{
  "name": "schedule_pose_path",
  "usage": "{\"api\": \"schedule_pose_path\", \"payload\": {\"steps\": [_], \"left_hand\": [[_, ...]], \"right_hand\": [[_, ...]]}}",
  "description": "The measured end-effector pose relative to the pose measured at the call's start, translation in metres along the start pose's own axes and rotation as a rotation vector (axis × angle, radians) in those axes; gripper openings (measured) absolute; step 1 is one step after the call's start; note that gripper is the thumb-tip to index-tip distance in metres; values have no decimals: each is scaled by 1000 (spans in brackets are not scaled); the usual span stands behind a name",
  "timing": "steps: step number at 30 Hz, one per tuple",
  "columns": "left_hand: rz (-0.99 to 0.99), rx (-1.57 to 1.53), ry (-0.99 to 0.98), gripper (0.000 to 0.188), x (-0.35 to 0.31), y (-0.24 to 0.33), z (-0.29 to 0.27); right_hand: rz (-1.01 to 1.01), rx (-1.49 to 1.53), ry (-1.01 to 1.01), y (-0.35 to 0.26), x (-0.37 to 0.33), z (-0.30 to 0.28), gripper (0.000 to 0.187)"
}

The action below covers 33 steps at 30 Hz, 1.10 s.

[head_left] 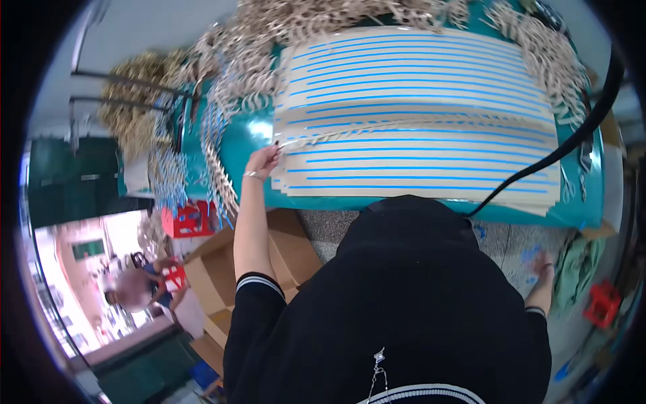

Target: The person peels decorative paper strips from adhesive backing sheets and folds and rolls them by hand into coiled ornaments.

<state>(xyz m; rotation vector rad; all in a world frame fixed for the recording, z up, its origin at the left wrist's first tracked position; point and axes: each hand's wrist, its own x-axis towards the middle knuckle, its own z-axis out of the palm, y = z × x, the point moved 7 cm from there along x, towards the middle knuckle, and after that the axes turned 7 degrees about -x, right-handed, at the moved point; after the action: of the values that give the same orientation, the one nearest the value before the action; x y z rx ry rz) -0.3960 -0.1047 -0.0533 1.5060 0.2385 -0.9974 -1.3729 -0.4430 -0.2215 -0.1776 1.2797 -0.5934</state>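
My left hand (264,160) is at the left edge of a stack of cream sheets (417,165) with blue stripes running across. Its fingers are pinched on the near end of a long, thin beige strand (383,126) with small leaf-like bits along it. The strand stretches across the sheets to the right. Down at the right, away from the table, hangs my right hand (542,264). Its fingers are smeared, and a blurred blue patch lies beside them, so whether it holds anything is unclear.
Heaps of beige curled strands (249,50) line the green table's (242,145) far and left sides. Scissors (567,187) lie at the right. Below are a cardboard box (289,246), red stools (188,221) and green cloth (577,266). A black cable (558,153) crosses the right side. A person (151,286) sits at far left.
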Motion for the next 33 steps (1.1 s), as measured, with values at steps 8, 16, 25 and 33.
{"api": "schedule_pose_path", "payload": {"steps": [8, 16, 25, 33], "left_hand": [[57, -49, -5, 14, -25, -11, -19], [53, 67, -65, 14, -18, -9, -9], [164, 428, -168, 18, 1, 1, -6], [210, 554, -249, 18, 11, 14, 3]], "right_hand": [[-335, -1569, 1113, -98, -17, 41, 36], [-73, -1245, 1078, -76, -36, -4, 34], [-198, -1507, 1428, -76, -110, 42, 34], [-199, -1571, 1590, -55, -152, 62, 34]]}}
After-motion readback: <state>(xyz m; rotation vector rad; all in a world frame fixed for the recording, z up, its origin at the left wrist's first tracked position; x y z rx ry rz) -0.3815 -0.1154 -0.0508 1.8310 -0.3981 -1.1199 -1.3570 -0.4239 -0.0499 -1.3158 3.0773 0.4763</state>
